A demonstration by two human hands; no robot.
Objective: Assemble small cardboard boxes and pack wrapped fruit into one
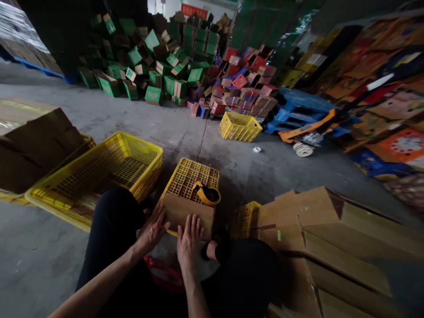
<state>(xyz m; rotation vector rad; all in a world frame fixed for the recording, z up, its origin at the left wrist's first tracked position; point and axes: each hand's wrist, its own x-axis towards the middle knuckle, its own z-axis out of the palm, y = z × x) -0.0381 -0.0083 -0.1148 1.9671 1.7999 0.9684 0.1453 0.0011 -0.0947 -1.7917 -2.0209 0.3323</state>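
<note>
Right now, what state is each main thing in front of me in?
Middle crate: seemingly upside down.
Tape dispenser: lying on middle crate.
Cardboard: lying on middle crate.
Left hand: open, at cardboard's left edge.
Right hand: open, resting on cardboard.
Large crate: upright, open-topped.
Far crate: upright, open-topped.
Blue pallets: stacked.
Green boxes: heaped.

Honestly can't read a single word here: the red banner up at 12 o'clock has a row of paler characters on it, but they're way too blurry to make out. Same deal with the white label on the yellow stack toward 2 o'clock, just a pale patch. The pale print on the green carton around 10 o'clock is too small to tell, sorry.
</note>
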